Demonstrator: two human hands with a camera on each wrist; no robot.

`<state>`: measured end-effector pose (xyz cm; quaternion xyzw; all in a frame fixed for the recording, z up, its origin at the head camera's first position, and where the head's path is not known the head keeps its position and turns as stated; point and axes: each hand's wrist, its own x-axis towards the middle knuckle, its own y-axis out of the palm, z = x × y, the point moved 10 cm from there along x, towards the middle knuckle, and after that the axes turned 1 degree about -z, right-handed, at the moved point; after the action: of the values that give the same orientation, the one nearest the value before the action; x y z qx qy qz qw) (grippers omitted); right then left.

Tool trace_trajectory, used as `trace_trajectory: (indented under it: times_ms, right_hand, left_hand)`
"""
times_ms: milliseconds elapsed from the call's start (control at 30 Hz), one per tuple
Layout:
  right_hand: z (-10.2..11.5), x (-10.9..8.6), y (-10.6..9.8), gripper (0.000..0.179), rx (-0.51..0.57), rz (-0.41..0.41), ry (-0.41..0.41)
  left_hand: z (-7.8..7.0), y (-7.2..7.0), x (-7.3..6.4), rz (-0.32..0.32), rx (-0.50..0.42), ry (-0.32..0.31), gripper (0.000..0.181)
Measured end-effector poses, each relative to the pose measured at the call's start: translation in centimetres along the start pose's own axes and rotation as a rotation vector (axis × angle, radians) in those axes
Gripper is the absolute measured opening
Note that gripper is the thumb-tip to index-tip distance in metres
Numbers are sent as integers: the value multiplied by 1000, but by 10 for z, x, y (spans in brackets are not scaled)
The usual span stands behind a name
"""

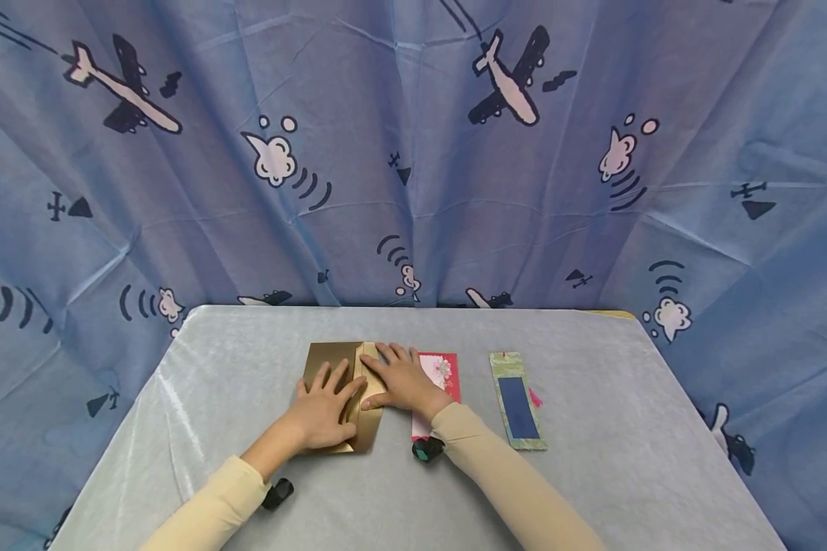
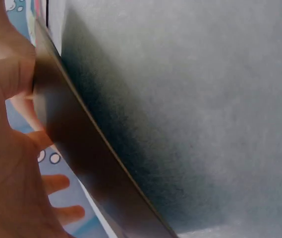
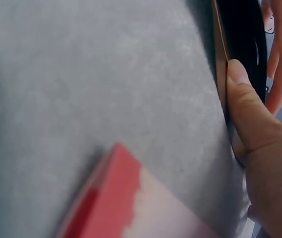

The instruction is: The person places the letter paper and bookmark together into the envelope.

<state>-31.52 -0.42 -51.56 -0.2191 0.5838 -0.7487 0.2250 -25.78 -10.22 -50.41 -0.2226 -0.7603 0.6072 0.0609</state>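
A gold folded sheet or card (image 1: 332,353) lies on the table, with a lighter gold flap (image 1: 362,366) along its middle. My left hand (image 1: 320,413) rests on its left part, fingers spread. Over the flap lies my right hand (image 1: 406,383), fingers extended and thumb lower down. In the left wrist view the gold piece's edge (image 2: 86,158) stands a little off the table above a shadow. The right wrist view has my right thumb (image 3: 245,99) lying along that piece's edge; what is under the palms is hidden.
A red and pale pink card (image 1: 449,375) with flowers lies partly under my right wrist. Farther right is a green patterned strip (image 1: 506,366) with a dark blue panel (image 1: 518,407) and a pink tassel (image 1: 535,397). A blue airplane-print curtain (image 1: 413,153) hangs behind the table (image 1: 627,428).
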Motion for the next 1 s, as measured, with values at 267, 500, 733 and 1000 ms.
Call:
trace_trajectory:
  times_ms: [267,500,733,1000]
  right_hand:
    - [0,-1,-2,93,4,11,13]
    - [4,-1,-3,93,-19,10,11]
    - [6,-2,-4,92,13,22,22]
    - [4,-3,-4,93,2,25,37]
  left_hand:
    - [-4,2,4,-11,85,-33,67]
    - [-10,-8,5,-70,268,-92,69]
    - [-4,-8,2,-87,261,-173,72]
    - [-2,-11,-4,-243,161,-133,48]
